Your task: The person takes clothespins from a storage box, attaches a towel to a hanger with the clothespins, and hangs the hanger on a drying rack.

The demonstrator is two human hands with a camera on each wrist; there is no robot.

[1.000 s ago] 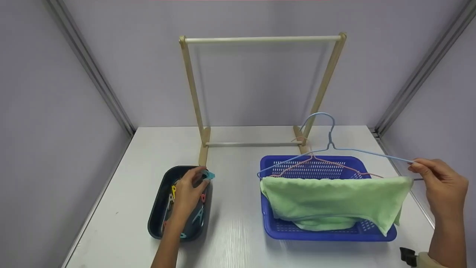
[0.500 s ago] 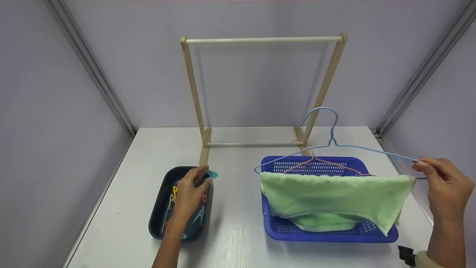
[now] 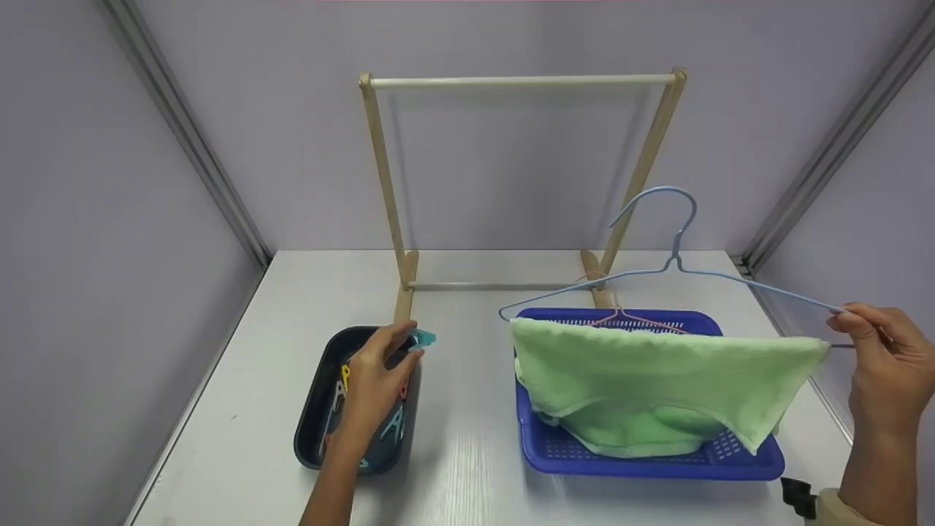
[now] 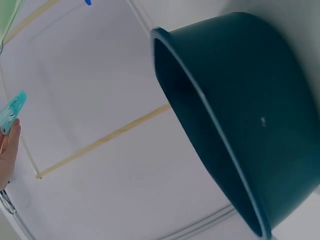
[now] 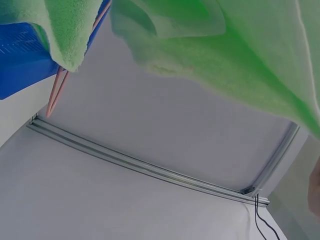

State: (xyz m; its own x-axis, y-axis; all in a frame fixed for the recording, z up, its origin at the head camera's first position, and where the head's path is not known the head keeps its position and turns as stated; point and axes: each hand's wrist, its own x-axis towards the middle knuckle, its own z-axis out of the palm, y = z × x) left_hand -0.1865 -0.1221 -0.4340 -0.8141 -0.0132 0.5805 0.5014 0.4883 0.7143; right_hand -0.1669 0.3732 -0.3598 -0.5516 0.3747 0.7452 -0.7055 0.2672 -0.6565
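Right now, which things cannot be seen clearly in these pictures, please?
Head: the lower part of the pink hanger, behind the green cloth.
Head: some inside of the dark bin, behind the left hand.
Left wrist: what the bin holds, behind its wall.
Right wrist: most of the right hand, cut off by the right edge.

From my end this looks like a lab-style booth, a small enclosed work cell. I see plain lilac-grey wall panels (image 3: 511, 190) at the back and both sides, meeting at grey metal rails (image 3: 191, 139); dark cables (image 5: 257, 200) dangle by a rail joint in the right wrist view. The white bench (image 3: 467, 438) reaches nearly to the panels and carries household gear: a clothes rack (image 3: 522, 80) and a blue laundry basket (image 3: 650, 469).
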